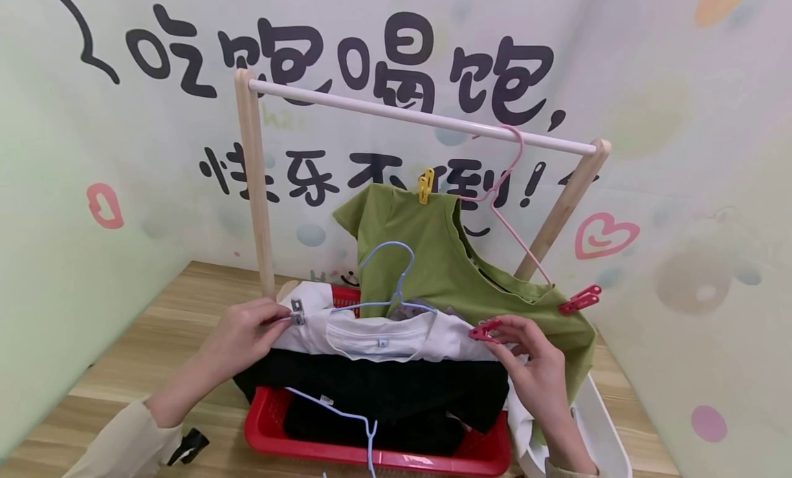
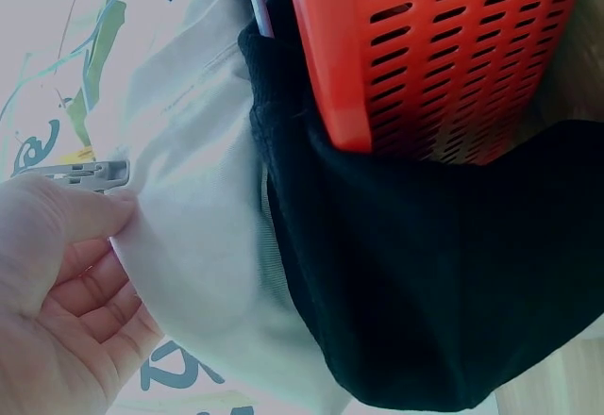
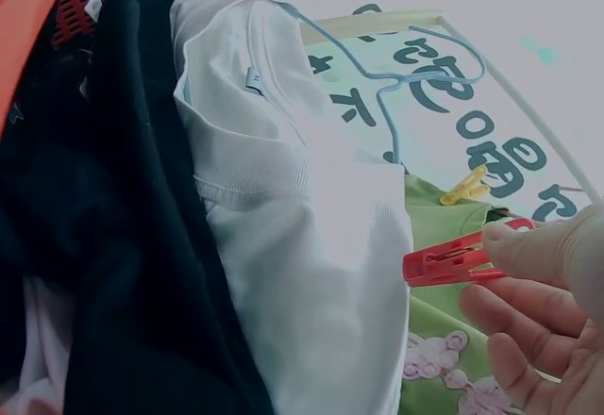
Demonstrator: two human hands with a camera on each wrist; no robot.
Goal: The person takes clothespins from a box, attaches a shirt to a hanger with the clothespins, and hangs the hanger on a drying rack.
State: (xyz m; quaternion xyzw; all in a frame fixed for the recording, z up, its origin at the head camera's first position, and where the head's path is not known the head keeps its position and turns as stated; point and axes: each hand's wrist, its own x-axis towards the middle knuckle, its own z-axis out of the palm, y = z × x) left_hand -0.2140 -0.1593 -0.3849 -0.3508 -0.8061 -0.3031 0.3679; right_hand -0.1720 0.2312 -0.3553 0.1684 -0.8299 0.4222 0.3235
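A white shirt with a blue hanger in its neck lies over black clothing. At the shirt's left shoulder my left hand pinches the fabric edge between thumb and fingers, right beside a grey clothespin on that shoulder. On the other side my right hand pinches a red clothespin by its handles. The nose of this clothespin is at the shirt's right shoulder edge; how far it bites the cloth is hard to see.
A green shirt hangs from a pink hanger on the rack's white bar, with yellow and red clothespins on it. Below are a red basket, a white bin and a black clip.
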